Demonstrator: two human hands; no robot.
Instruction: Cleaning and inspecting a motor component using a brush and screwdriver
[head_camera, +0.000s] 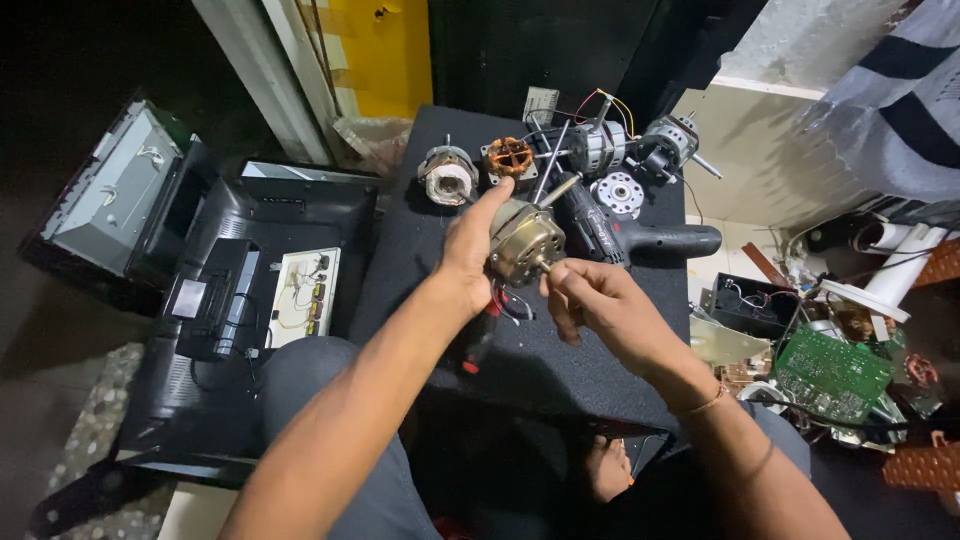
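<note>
My left hand (470, 245) grips a round brass-coloured electric motor (524, 240) above the black mat (420, 270). Its shaft points toward my right hand (590, 298), whose fingertips pinch the shaft end. Red and white wires hang under the motor. On the mat behind lie a white-cored motor part (447, 176), a copper-wound stator (509, 157), another silver motor (595, 146), a white round cover (620, 192) and a black power drill (640, 240).
An opened flat screen back with a circuit board (300, 295) lies at left, and a grey metal chassis (115, 190) beyond it. A green circuit board (830, 372), white tubes and parts pile at right. A person's striped sleeve (900, 100) is at top right.
</note>
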